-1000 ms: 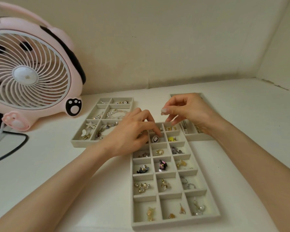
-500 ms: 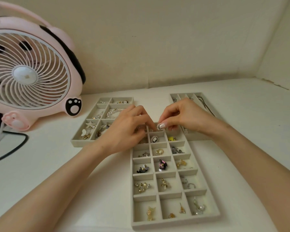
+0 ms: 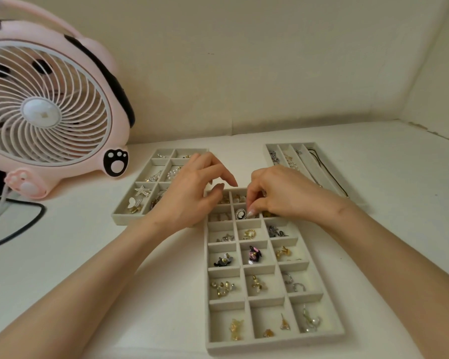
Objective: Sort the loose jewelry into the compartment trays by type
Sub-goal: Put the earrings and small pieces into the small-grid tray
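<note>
A long grey tray [image 3: 207, 320] with several small compartments lies in front of me, holding earrings and rings. A black-and-white cameo ring [image 3: 241, 213] sits in its second row. My right hand [image 3: 280, 195] reaches down into that compartment, thumb and forefinger pinched together right beside the cameo ring; whether anything is between them is hidden. My left hand [image 3: 189, 195] hovers over the tray's far left corner with fingers spread and nothing in them. A brooch tray [image 3: 125, 218] lies at the left, partly hidden by my left hand. A necklace tray [image 3: 306, 164] with long slots lies at the right.
A pink fan [image 3: 49, 112] with a paw print stands at the far left, and a black cable [image 3: 24, 229] loops on the white tabletop beside it. Walls close the back and the right side.
My right hand came down from above the tray's far row into the cameo ring's compartment. My left hand lifted off that area and spread its fingers.
</note>
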{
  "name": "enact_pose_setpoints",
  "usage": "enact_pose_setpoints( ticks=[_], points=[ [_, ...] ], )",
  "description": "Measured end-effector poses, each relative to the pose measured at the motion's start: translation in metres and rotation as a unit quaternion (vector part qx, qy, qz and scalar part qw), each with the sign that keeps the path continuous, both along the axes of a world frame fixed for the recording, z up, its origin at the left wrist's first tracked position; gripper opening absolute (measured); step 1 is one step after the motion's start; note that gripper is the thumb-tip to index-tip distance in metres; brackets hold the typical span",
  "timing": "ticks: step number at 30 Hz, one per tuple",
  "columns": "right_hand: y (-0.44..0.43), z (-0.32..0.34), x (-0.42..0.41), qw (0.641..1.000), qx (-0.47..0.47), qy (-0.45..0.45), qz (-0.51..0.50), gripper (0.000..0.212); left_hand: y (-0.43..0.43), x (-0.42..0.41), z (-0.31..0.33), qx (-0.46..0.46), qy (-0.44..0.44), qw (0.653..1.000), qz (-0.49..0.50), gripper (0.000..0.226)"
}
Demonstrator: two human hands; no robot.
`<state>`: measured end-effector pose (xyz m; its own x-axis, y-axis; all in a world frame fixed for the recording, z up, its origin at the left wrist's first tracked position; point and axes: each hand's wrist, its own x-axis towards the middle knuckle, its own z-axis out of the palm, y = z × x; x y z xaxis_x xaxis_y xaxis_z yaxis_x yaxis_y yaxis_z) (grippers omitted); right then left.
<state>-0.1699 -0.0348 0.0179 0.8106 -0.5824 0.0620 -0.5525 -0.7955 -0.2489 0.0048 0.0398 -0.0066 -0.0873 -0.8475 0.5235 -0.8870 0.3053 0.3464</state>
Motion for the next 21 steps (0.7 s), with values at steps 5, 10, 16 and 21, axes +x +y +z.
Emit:
enact_pose_setpoints(
  ticks=[5,10,16,21],
  points=[
    [0.0002,0.003,0.0004,0.999,-0.038,-0.021,-0.01,0.01,0.0006,0.001,0.0007,0.0,-0.007,1.0,-0.001,0.024],
    [0.0018,0.0076,-0.0043,0.998,-0.058,0.006,-0.007,0.015,0.0004,-0.0002,0.0005,0.004,-0.014,1.0,-0.003,0.024],
    [0.0057,0.0012,0.0024,0.991,-0.13,0.039,0.011,0.018,0.0015,-0.0013,0.0016,0.005,-0.011,1.0,-0.002,0.023],
    [0.0064,-0.0015,0.0032,0.989,-0.145,0.02,0.022,0.012,0.0019,-0.002,0.0022,0.003,-0.011,1.0,-0.005,0.024]
  ],
)
